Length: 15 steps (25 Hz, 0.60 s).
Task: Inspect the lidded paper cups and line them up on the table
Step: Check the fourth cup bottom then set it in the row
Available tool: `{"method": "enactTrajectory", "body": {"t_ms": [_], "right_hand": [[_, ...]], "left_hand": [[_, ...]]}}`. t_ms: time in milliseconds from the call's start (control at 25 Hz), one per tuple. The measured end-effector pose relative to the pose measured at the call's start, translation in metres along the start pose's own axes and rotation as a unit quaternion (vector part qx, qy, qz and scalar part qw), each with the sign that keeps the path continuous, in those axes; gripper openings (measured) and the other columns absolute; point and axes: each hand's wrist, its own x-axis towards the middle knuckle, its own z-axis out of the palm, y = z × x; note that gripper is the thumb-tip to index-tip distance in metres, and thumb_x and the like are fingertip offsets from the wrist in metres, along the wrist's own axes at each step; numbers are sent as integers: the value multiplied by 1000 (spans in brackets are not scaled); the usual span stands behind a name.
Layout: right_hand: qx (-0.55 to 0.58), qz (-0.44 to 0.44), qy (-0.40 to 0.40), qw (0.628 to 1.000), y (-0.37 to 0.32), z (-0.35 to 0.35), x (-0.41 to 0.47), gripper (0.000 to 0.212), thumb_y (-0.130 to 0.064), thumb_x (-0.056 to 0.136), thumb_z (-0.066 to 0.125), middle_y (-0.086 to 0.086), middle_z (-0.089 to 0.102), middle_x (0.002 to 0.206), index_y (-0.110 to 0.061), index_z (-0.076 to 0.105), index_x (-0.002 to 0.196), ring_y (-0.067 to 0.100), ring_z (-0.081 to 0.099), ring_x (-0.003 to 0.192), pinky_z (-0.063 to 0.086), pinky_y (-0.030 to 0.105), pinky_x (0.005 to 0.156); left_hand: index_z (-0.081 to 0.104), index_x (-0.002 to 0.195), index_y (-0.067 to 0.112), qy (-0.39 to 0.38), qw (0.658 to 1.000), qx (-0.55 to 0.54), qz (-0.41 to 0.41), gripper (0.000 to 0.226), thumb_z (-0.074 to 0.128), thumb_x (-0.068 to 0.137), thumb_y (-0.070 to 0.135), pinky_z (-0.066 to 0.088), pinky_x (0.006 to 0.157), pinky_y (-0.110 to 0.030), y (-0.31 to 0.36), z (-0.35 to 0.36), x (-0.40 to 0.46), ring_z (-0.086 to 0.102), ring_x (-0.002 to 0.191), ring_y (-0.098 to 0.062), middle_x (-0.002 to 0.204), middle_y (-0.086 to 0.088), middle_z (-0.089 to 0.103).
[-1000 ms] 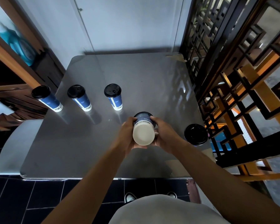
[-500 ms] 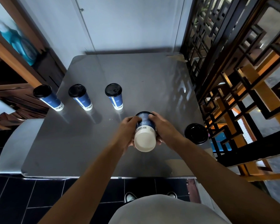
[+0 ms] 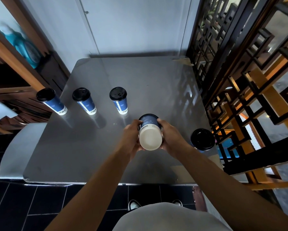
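Setting: café-like interior | steel table point(image 3: 140, 77), takeaway cups point(image 3: 119, 100), lattice screen point(image 3: 239, 72), tiled floor point(image 3: 40, 205)

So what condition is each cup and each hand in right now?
Held cup: tipped over, white base facing the camera, lifted off the table.
Left cup: upright, lid on.
Middle cup: upright, lid on.
Third cup: upright, lid on.
Right-edge cup: upright, lid on, apart from the row.
Left hand: holds the held cup's side.
Right hand: holds its other side.
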Motion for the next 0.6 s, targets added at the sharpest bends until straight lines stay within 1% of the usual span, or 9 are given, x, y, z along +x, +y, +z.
{"method": "enactTrajectory", "body": {"t_ms": [120, 240, 320, 360, 400, 440, 480, 520, 600], "right_hand": [[-19, -27, 2, 999, 1, 2, 0, 21, -36, 100, 51, 17, 67, 113, -22, 62, 110, 34, 63, 91, 50, 50, 81], [-53, -52, 3, 997, 1, 1, -2, 28, -41, 98, 50, 19, 69, 103, -22, 63, 113, 34, 63, 83, 48, 45, 71], [-93, -78, 4, 993, -1, -2, -1, 35, -44, 96, 48, 17, 68, 99, -20, 63, 117, 33, 63, 78, 46, 36, 60], [-111, -92, 6, 990, -3, -3, -2, 35, -44, 97, 47, 16, 68, 98, -20, 62, 118, 32, 62, 76, 45, 33, 56], [-121, -103, 8, 987, -4, -4, -4, 34, -42, 99, 46, 15, 67, 97, -19, 63, 118, 32, 62, 75, 43, 30, 54], [-122, -108, 9, 987, -5, -4, -5, 31, -40, 101, 45, 16, 66, 95, -20, 63, 115, 32, 60, 74, 42, 29, 52], [-115, -109, 9, 987, -6, -5, -6, 29, -39, 102, 44, 16, 64, 94, -21, 64, 111, 33, 58, 74, 41, 28, 52], [-104, -105, 10, 989, -7, -5, -8, 28, -39, 102, 43, 15, 63, 94, -22, 65, 106, 33, 58, 72, 40, 28, 52], [-86, -90, 11, 992, -7, -6, -8, 28, -40, 103, 43, 13, 63, 92, -23, 65, 101, 28, 59, 60, 37, 26, 51]], "left_hand": [[62, 97, 12, 18, 999, 41, 15, 25, 48, 97, 32, 46, 47, -24, 0, 0, 2, 65, 59, -24, 78, -11, 67], [62, 87, 14, 28, 994, 91, 47, 28, 53, 88, 40, 44, 58, -31, 0, 0, 1, 63, 66, -30, 79, -17, 65], [69, 96, 11, 2, 994, 95, 61, 54, 59, 72, 59, 45, 58, -34, -2, -1, -2, 65, 72, -34, 84, -26, 69], [71, 104, 9, -17, 994, 89, 64, 68, 62, 66, 65, 47, 58, -34, -4, -1, -2, 67, 75, -36, 91, -28, 72], [71, 111, 7, -31, 995, 76, 58, 77, 65, 63, 67, 50, 60, -37, -5, -1, -2, 70, 80, -39, 99, -29, 74], [70, 114, 4, -39, 997, 54, 50, 78, 68, 64, 64, 54, 62, -40, -5, -2, 0, 71, 85, -41, 104, -28, 74], [68, 112, 2, -41, 998, 32, 46, 70, 69, 70, 58, 55, 64, -41, -3, -2, 0, 71, 86, -42, 104, -26, 73], [67, 108, 5, -34, 999, 12, 39, 55, 67, 79, 51, 53, 64, -38, -2, -2, 0, 69, 82, -39, 101, -22, 71], [65, 105, 11, -20, 999, -15, 22, 32, 59, 93, 40, 46, 63, -34, -2, -2, 0, 64, 74, -30, 98, -17, 65]]}}
